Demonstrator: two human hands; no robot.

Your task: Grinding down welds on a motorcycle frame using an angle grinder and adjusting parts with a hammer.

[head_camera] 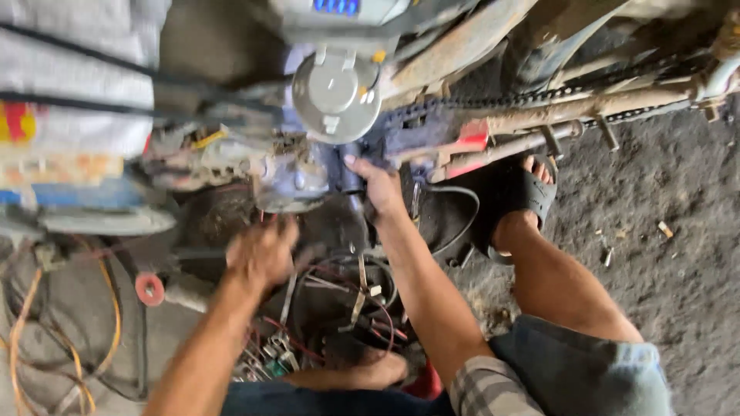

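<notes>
Grimy workshop floor [678, 254], wires [46, 339] and loose tools [270, 354] strewn below motorcycle engine [289, 181]. Person crouches beside it, sandalled foot [524, 196] under drive chain [539, 96]. Right hand [378, 185] wrapped around dark part low on engine, just below round grey cover [335, 92]. Left hand [262, 250] blurred, hanging near engine's underside; grip cannot be told. Judged: mid-work on engine fitting; any further move calls for steady right-hand hold.
</notes>
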